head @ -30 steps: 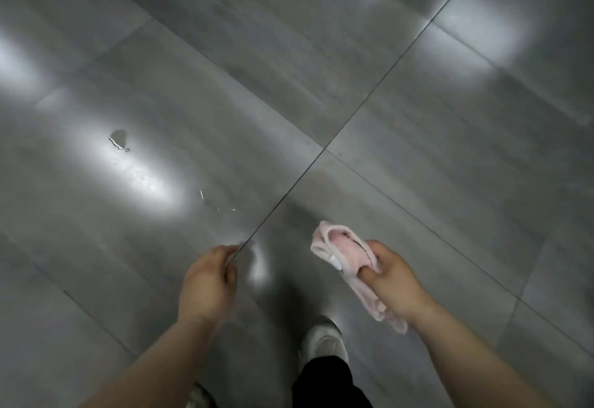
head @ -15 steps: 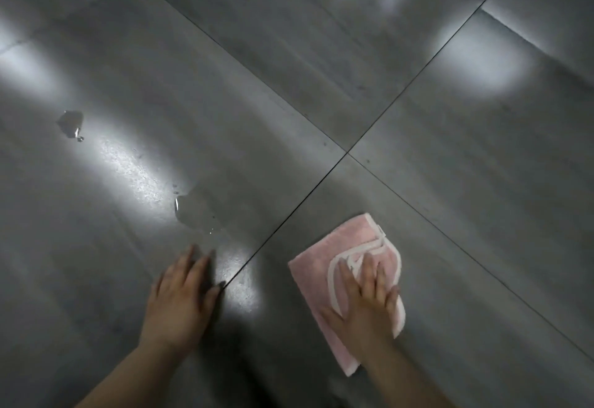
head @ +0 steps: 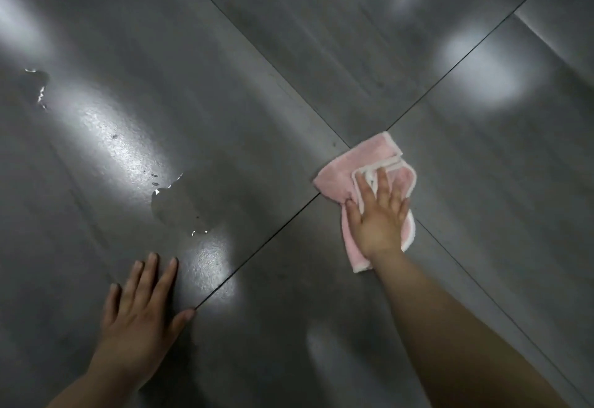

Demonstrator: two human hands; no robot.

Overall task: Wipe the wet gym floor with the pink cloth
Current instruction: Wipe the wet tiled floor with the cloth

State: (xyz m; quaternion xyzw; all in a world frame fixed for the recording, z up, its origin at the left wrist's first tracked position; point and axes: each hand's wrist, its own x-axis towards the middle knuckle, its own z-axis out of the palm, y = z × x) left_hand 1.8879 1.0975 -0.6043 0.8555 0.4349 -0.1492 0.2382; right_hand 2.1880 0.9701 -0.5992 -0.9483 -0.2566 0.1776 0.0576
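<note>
My right hand [head: 381,218], fingers spread, presses the folded pink terry cloth [head: 340,176] onto the glossy grey tiled gym floor [head: 289,53] at the joint crossing, left hand [head: 141,308] flat, 2 puddles [head: 183,205] not yet wiped.

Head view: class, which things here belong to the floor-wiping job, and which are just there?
Job: pink cloth; right hand pressing flat on it; large puddle; small puddle; gym floor.
Just there: left hand resting flat on the floor; tile joint; light glare.
</note>
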